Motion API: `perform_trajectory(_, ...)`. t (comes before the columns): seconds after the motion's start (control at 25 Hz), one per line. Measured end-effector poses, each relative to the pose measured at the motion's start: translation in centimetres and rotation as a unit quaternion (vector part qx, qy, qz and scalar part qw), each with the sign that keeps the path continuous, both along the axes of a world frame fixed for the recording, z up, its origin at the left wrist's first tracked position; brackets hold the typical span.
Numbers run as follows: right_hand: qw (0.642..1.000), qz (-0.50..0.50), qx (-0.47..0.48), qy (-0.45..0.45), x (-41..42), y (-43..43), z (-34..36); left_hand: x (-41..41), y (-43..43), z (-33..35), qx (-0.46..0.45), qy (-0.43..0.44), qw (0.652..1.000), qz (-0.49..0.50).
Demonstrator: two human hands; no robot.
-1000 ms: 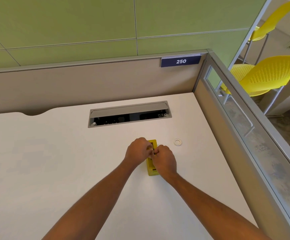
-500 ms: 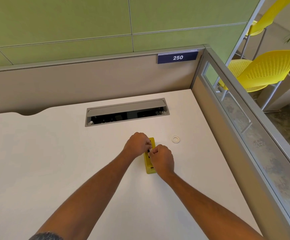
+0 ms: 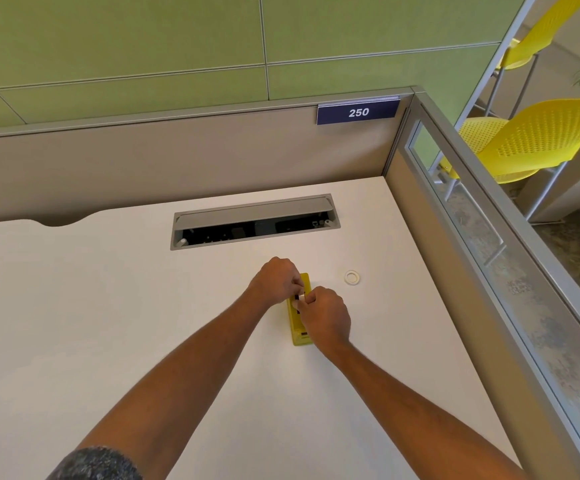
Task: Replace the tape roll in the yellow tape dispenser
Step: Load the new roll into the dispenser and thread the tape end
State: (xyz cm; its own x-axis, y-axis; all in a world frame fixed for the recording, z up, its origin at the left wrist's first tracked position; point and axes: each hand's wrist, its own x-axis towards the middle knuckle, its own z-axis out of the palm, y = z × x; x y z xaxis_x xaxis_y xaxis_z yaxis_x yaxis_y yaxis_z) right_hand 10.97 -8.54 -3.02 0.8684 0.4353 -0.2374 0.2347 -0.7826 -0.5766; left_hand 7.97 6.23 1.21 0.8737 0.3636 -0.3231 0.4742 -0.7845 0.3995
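Not much has moved since a second ago: both hands sit over the same spot, though the pinch between them has crept a touch further toward the far end of the dispenser, and a small white bit now shows between the fingertips where it was mostly hidden before. Going left to right, the left side of the desk (image 3: 108, 323) is bare white top, loads of free room there. Further back sits the cable tray (image 3: 253, 221) with its grey flap up, well apart from the hands. Then the left hand (image 3: 276, 280), knuckles up, fingers curled in and pinched together over the dispenser's far end, seemingly nipping that white tape piece (image 3: 301, 297), though what exactly it grips is too small to tell. The yellow tape dispenser (image 3: 299, 336) lies flat on the desk under both hands, long axis pointing away from the person, near end poking out below the wrist. The right hand (image 3: 325, 315) is closed too, fingertips meeting the left's at the white bit. Looks like the new roll is being seated or its tape end threaded, so the swap reads as partway done. Just to the right, near but not touching, lies a small white ring (image 3: 352, 277), likely the spent core. Beyond it the desk edge meets the partition (image 3: 454, 306), so the right is the tight side.
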Motion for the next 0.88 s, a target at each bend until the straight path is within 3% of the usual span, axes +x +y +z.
perform_trajectory(0.88,1.000,0.013,-0.010,-0.008,0.0,0.0,0.4,0.4,-0.2,0.3,0.004,0.022,1.000,0.007)
